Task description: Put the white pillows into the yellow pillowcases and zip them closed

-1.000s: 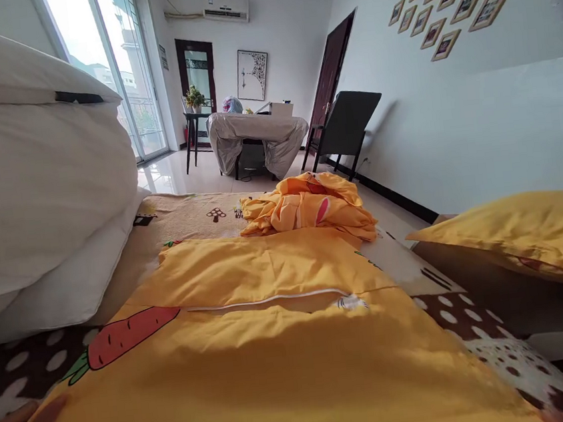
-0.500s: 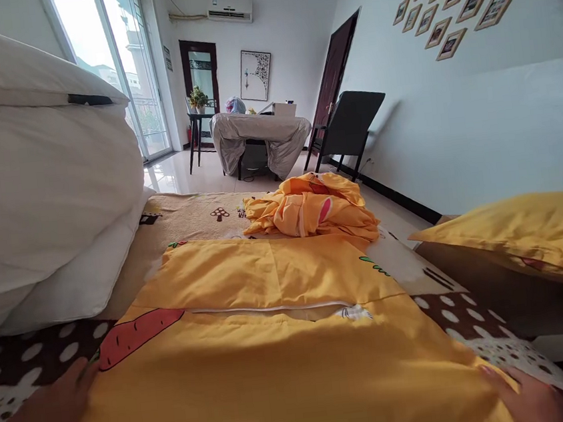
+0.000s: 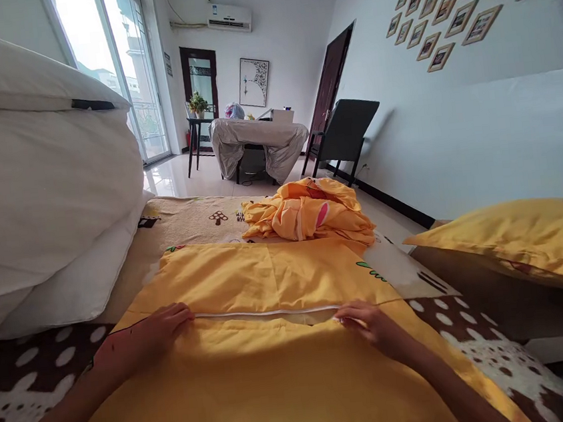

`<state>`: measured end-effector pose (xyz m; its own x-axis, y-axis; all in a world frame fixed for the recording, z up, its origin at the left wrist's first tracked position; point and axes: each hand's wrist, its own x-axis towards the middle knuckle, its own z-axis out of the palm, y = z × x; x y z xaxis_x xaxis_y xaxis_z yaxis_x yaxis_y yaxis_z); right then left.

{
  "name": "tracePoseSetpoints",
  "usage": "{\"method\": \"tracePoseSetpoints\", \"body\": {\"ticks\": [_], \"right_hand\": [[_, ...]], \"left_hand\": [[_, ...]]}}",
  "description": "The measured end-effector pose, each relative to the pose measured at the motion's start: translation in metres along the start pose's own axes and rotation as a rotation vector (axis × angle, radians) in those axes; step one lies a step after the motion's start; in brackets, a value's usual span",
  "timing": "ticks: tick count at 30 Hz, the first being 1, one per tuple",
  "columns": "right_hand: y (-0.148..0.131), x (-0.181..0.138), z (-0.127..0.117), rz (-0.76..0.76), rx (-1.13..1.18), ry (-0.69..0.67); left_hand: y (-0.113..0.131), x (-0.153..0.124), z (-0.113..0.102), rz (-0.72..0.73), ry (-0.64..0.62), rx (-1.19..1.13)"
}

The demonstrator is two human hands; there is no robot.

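A yellow pillowcase (image 3: 278, 372) with carrot prints lies spread out in front of me. A white-edged slit-like opening (image 3: 267, 314) runs across it and gapes slightly. At the slit's left end rests my left hand (image 3: 165, 324), its fingers stretched out flat on the cloth and covering most of a red carrot print. My right hand (image 3: 369, 326) is at the right end, thumb and fingers closed on the edge of the opening. What lies inside the slit is hardly visible.
Beyond the pillowcase sits a crumpled heap of orange-yellow cloth (image 3: 309, 211) on a patterned blanket (image 3: 186, 214). Large white bedding (image 3: 48, 195) is piled at left. A yellow pillow (image 3: 525, 232) lies at right. Farther off stand a covered table (image 3: 257, 129) and a dark chair (image 3: 346, 130).
Both hands have moved inward and forward from the pillowcase's side edges to the two ends of the opening. The right hand now pinches the opening's edge.
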<state>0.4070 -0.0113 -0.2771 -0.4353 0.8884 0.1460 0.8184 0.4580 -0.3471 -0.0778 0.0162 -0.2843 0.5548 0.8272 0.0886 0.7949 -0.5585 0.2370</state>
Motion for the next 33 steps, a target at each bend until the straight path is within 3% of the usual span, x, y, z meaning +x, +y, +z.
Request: {"method": "tracePoseSetpoints", "body": {"ticks": [3,7,10,18,20,22,25,28,31,33], "right_hand": [[-0.006,0.021,0.015,-0.051,-0.038,-0.119],[0.006,0.016,0.021,-0.042,-0.162,-0.1],[0.014,0.013,0.023,-0.053,-0.215,-0.076],[0.027,0.009,0.036,-0.026,-0.422,0.228],[0.013,0.003,0.035,-0.053,-0.417,0.299],[-0.014,0.002,0.035,-0.133,-0.378,0.283],[-0.065,0.013,0.047,-0.259,-0.277,0.067],[-0.088,0.024,0.066,-0.294,-0.226,-0.107],[-0.058,0.001,0.075,-0.223,-0.262,-0.115],[-0.012,-0.039,0.069,-0.035,-0.331,0.027]], "left_hand": [[0.006,0.015,0.004,0.018,-0.067,0.007],[-0.009,0.003,0.012,0.083,-0.021,0.115],[-0.018,0.002,0.017,0.005,0.01,0.05],[-0.024,0.002,0.027,-0.156,0.102,0.16],[-0.009,-0.003,0.028,-0.09,0.163,0.205],[0.02,-0.002,0.028,0.061,0.199,0.2],[0.074,0.014,0.031,0.281,0.145,0.084],[0.101,0.024,0.042,0.333,0.027,0.021],[0.079,-0.005,0.054,0.323,-0.071,0.078],[0.046,-0.041,0.059,0.181,0.009,0.138]]}}
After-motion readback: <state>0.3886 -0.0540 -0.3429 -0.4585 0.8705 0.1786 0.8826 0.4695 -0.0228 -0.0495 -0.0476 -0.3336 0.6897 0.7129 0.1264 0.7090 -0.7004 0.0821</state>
